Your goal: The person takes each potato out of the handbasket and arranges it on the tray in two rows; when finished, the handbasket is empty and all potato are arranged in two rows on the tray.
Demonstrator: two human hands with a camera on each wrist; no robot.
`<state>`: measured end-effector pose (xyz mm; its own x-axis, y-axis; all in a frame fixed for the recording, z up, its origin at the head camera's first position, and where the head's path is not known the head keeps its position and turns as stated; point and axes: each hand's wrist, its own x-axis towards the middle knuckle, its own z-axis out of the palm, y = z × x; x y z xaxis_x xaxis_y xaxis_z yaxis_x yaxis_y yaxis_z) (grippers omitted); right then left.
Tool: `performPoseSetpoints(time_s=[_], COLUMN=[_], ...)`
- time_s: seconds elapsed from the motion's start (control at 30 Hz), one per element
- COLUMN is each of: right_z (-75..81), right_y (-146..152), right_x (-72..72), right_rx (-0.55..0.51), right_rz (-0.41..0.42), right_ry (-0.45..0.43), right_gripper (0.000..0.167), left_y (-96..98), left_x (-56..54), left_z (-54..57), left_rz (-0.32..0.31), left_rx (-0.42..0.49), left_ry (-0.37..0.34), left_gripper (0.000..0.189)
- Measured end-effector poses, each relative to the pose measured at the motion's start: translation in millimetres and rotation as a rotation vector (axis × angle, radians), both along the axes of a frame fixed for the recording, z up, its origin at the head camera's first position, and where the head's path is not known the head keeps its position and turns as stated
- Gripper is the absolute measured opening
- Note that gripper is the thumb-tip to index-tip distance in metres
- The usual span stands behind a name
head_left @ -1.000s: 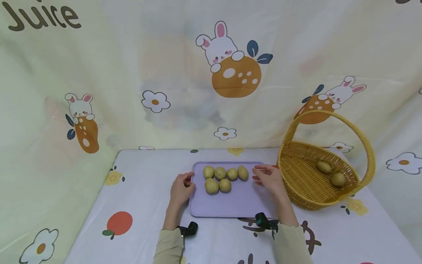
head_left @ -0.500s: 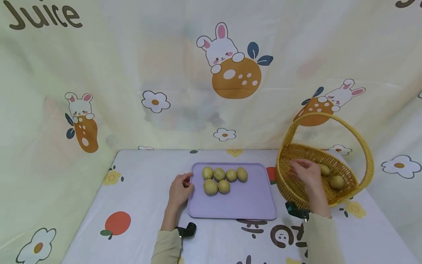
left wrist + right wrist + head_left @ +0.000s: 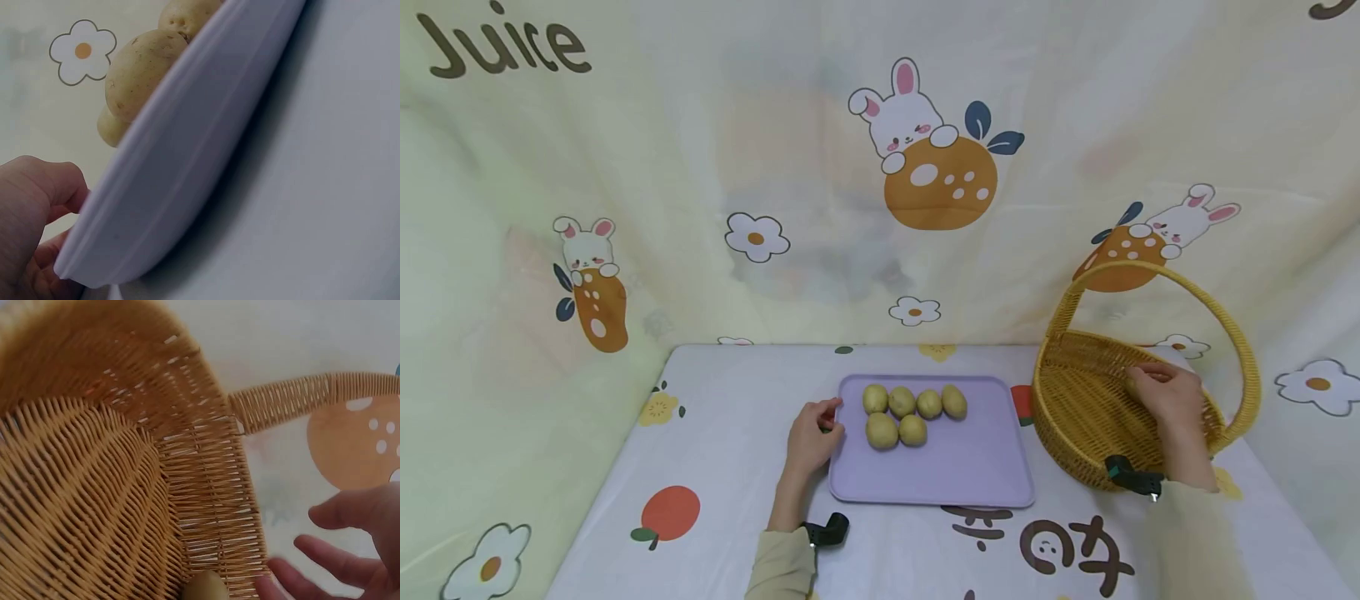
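My left hand (image 3: 811,440) is at the left edge of a lilac tray (image 3: 940,471), its curled fingers and thumb gripping the rim. The left wrist view shows the tray (image 3: 169,169) close up, with fingers on both sides of its edge. Several potatoes (image 3: 882,431) lie on the tray in two rows at its upper left. Inside the wicker basket (image 3: 1075,417), my right hand (image 3: 1176,404) reaches over two potatoes and mostly hides them. In the right wrist view its fingers are spread apart with nothing between them, and one potato (image 3: 205,587) shows at the bottom.
The basket's tall arched handle (image 3: 1243,358) rises above the right hand's work area. A patterned white cloth (image 3: 715,433) covers the table, and a printed curtain (image 3: 805,150) hangs behind. The tray stands to the left of the basket.
My right hand has moved right, from beside the tray's potatoes into the basket and over the potatoes there. The left hand has stayed at the tray's edge.
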<state>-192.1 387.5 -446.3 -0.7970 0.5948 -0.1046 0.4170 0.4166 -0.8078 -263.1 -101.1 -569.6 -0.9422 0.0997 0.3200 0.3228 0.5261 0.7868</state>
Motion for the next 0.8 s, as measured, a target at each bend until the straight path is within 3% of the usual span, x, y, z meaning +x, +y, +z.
performPoseSetpoints(time_s=[0.2, 0.43, 0.8], right_z=[2.6, -5.2, -9.8], right_y=[8, 8, 10], right_x=[5.1, 6.7, 7.0], right_rx=[-0.031, -0.073, -0.049], right_rz=[-0.095, -0.167, -0.138], right_ry=[-0.026, -0.045, -0.105], right_gripper=[0.058, 0.069, 0.067], left_y=[1.8, 3.0, 2.2], left_x=[1.4, 2.7, -0.2], left_z=[0.4, 0.9, 1.5], left_rz=[-0.006, 0.002, 0.012], left_rx=[0.005, 0.000, 0.004], left_ry=[-0.023, -0.036, -0.076], left_gripper=[0.041, 0.042, 0.043])
